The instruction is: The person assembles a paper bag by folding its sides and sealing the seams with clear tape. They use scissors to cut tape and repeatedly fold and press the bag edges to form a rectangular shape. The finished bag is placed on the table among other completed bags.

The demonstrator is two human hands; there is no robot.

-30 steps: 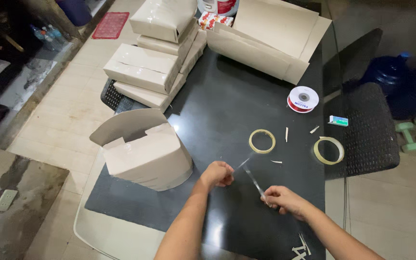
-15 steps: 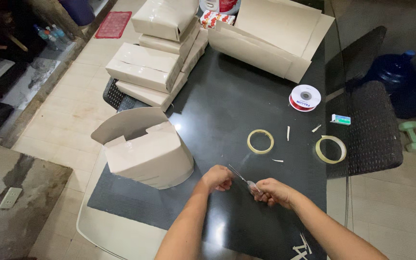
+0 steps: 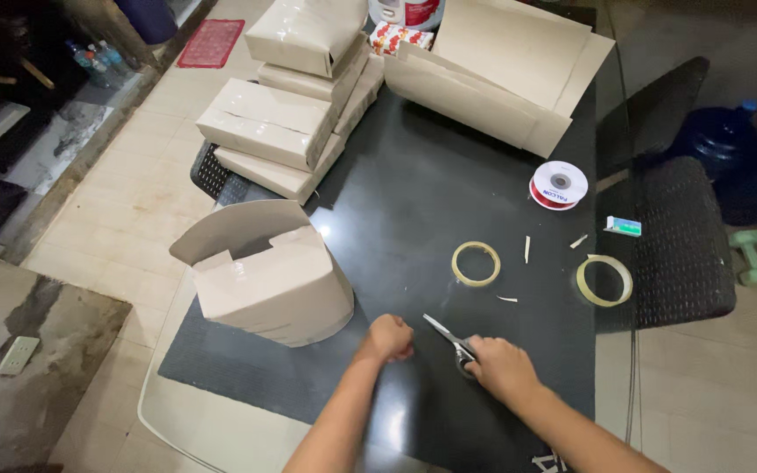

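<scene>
Since the earlier frames, right hand [image 3: 501, 368] drawn in toward the left, scissors [image 3: 450, 339] lowered close to the tabletop, left hand [image 3: 390, 337] holding much the same spot. From the head camera, looking down: left hand curled into a tight fist, knuckles up, whatever it pinches too small to tell. Right hand closed around the scissor handles, fingers wrapped through the loops. Scissors metal, slim, blades shiny and nearly shut, long axis slanting from the right hand up and to the left, tip pointing toward the gap just beside the left fist, low over the glossy black table [image 3: 413, 201]. Left of the fist, rounded kraft-paper box [image 3: 278, 285], matte tan, curved front wall, flap standing open. Beyond the hands, thin yellowish tape ring [image 3: 475, 263] lying flat, a wider tape ring [image 3: 604, 280] near the table's right edge, white ribbon spool [image 3: 559, 185] with a red rim farther back. Small pale paper slivers [image 3: 527, 250] scattered between the rings. Stacked flat tan boxes [image 3: 286, 123] at the far left corner, smooth and slightly shiny.
</scene>
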